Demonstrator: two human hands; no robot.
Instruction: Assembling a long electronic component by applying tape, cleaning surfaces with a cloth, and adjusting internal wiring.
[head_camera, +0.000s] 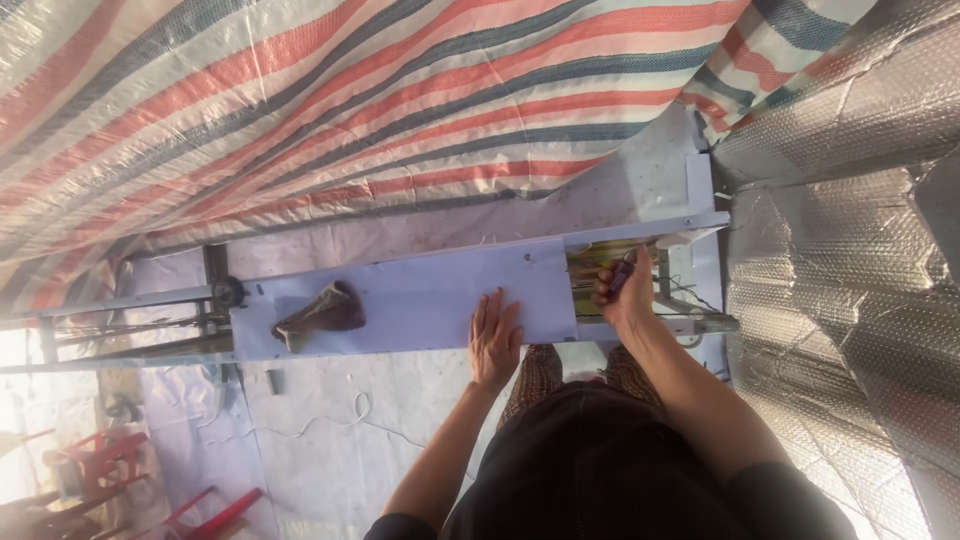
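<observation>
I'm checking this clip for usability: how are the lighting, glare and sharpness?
Head view: even daylight; blown-out glare at the lower left edge; wide-angle bending of the pale blue board; left hand sharp, right hand slightly soft, its small dark object unclear.

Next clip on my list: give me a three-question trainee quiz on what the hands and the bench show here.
1. True or false: the left hand lies flat, palm down, on the pale blue bench top.
2. What does the right hand grip? A) a small dark tool over the frame opening at the bench's end B) the crumpled rag C) the white cord
3. Fill in: the crumpled dark rag lies on the bench top to the ____ of the left hand in the picture.

Key: 1 true; 2 A, the small dark tool; 3 left. The white cord lies on the ground sheet below the bench.
</observation>
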